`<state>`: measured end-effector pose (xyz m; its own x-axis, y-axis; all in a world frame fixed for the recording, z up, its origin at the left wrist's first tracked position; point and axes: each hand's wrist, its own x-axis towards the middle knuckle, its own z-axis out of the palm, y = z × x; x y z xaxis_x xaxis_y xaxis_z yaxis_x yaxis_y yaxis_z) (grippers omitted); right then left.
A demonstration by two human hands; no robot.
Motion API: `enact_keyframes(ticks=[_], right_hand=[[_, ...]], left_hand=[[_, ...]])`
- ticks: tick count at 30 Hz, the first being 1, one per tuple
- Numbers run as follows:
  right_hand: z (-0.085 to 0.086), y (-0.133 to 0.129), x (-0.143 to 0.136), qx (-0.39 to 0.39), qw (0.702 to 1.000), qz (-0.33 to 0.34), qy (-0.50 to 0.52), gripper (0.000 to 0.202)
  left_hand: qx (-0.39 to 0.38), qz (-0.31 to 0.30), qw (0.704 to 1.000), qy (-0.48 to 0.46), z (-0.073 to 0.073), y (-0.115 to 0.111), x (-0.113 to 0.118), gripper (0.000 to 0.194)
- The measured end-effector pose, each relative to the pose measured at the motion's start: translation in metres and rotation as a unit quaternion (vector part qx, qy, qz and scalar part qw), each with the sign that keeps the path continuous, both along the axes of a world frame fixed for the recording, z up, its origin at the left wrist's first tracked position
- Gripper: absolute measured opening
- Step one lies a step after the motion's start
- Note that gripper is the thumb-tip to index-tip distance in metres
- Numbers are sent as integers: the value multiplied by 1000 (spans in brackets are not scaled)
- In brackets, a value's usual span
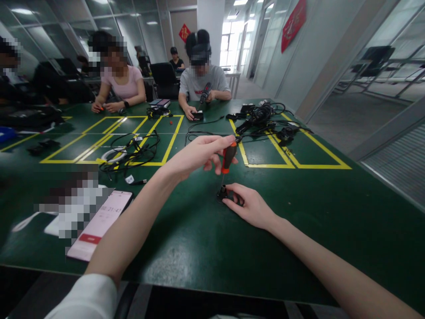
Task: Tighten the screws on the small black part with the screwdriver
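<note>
My left hand (209,153) grips a screwdriver (229,157) with a black and orange handle, held nearly upright. Its thumb lies on top of the handle, while some fingers hang loosely curled. The thin shaft points down into a small black round part (222,195) on the green table (186,248). Low on the table, my right hand (247,204) has its fingers closed round that part from the right. Whether the screwdriver tip touches a screw is hidden inside the part.
A phone (99,226) lies at left near my forearm. Coiled cables (133,150) and a black cable heap (262,117) lie on yellow-taped sections. Across the table, one person holds a power drill (205,93) over a black box (198,115); another person (121,84) sits to their left.
</note>
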<state>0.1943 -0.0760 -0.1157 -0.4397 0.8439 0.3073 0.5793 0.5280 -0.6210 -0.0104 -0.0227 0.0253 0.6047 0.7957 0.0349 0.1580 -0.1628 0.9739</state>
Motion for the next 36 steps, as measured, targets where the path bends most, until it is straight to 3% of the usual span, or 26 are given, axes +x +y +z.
enact_keyframes(ticks=[5,16,26,29,32,36], right_hand=[[0,0,1,1,1000,-5,3,23],[0,0,1,-3,1000,-6,1,24],[-2,0,2,-4,1000,-12,0,25],[-1,0,1,-1,1000,-8,-2,24],[-1,0,1,3,1000,-4,0,23],[0,-1,2,0,1000,-4,-4,23]], left_hand=[[10,11,1000,14,6,-2,-2,39],[49,-19,998,36,11,-5,-4,35],[99,13,995,-1,7,-11,6,34],[167,78,983,17,4,-9,7,24],[275,130,951,53,0,-6,6,15],[354,140,915,134,-1,-7,8,40]])
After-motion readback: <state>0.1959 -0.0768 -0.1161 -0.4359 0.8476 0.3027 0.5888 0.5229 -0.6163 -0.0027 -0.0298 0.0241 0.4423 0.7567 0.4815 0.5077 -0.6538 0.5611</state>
